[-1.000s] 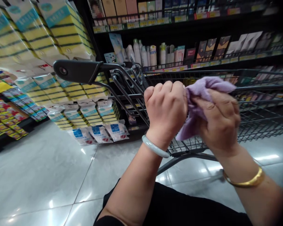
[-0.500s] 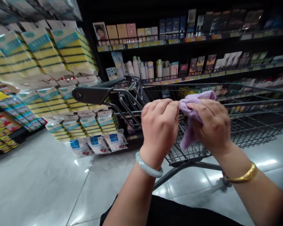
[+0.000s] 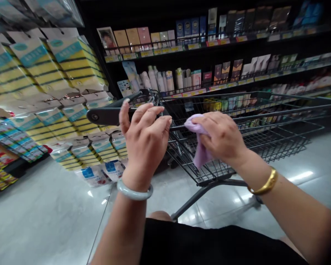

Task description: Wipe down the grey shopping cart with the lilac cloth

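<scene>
Glossy grey tiled floor (image 3: 44, 221), dark stocked shelves (image 3: 223, 48)

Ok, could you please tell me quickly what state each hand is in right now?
Left hand: open, fingers loosely curled, holding nothing, in front of the cart handle.
Right hand: closed on the purple cloth.

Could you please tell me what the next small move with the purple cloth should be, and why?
Probably slide the right hand with the purple cloth left onto the black cart handle: the cloth is bunched in that hand at the cart basket, off the handle, and the left hand hovers open at it.
</scene>
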`<state>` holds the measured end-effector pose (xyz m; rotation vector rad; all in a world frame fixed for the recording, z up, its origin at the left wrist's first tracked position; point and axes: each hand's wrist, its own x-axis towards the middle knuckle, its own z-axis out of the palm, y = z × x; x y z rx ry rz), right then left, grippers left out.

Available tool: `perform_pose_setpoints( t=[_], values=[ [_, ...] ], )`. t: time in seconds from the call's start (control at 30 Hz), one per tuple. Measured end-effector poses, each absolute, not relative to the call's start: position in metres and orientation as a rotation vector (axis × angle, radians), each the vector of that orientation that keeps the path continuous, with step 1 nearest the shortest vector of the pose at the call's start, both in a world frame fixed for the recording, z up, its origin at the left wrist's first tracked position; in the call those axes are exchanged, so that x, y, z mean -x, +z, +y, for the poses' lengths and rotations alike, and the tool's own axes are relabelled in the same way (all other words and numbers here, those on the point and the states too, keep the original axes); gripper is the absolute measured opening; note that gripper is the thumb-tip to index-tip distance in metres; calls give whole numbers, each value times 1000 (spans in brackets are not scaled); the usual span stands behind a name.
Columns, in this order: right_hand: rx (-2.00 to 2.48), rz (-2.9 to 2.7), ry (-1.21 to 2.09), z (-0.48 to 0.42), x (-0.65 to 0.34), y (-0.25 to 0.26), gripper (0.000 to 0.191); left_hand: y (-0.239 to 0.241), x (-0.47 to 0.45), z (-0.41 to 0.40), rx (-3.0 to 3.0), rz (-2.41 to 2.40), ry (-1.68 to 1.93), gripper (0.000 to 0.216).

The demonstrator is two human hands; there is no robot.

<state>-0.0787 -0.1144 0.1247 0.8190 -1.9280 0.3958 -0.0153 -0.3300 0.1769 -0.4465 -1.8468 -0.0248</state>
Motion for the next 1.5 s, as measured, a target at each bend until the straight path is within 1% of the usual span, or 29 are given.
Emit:
perform_pose_setpoints(
  t=[0.13,0.17,0.27,0.33,0.43,0.53,0.6,0.73,0.83,0.9,1.0,1.1,1.2,1.27,1.33,1.4,1.5],
  values=[
    [-748,-1966,534,-96,89,128,30,211,8,-364,397,-1833,7,14],
    [-717,-1992,575,-101,88,133,28,218,9,-371,387,-1885,4,17],
    [-693,-2028,681,-136,79,148,27,229,19,-383,274,-2052,50,42],
    [-779,-2017,687,-164,71,151,28,227,26,-382,164,-2055,66,50],
    [-852,-1974,556,-183,66,142,33,221,28,-376,82,-2008,71,49],
    [-853,-1898,476,-172,69,127,37,219,22,-372,90,-2012,129,47],
    [-795,-1881,553,-163,70,124,34,219,18,-369,113,-1994,166,48],
    [-637,-1833,915,-179,55,145,29,217,12,-358,108,-1944,157,50],
    [-752,-1711,925,-205,40,153,34,215,6,-349,126,-1941,145,49],
    [-732,-1649,848,-212,35,140,37,213,2,-345,187,-1927,140,46],
    [-672,-1600,730,-204,34,98,37,211,-1,-341,276,-1905,102,40],
    [-591,-1593,762,-193,33,72,37,210,-2,-335,312,-1906,-8,39],
    [-540,-1655,829,-193,23,86,32,209,-4,-325,285,-1934,-116,39],
    [-570,-1670,793,-194,18,103,30,208,-6,-319,264,-1956,-150,38],
    [-590,-1652,754,-192,18,107,29,206,-7,-316,284,-1954,-176,37],
    [-589,-1636,724,-184,22,89,27,203,-5,-316,313,-1940,-194,39],
    [-528,-1677,706,-164,29,35,26,199,-1,-318,277,-1916,-156,41]
  ],
)
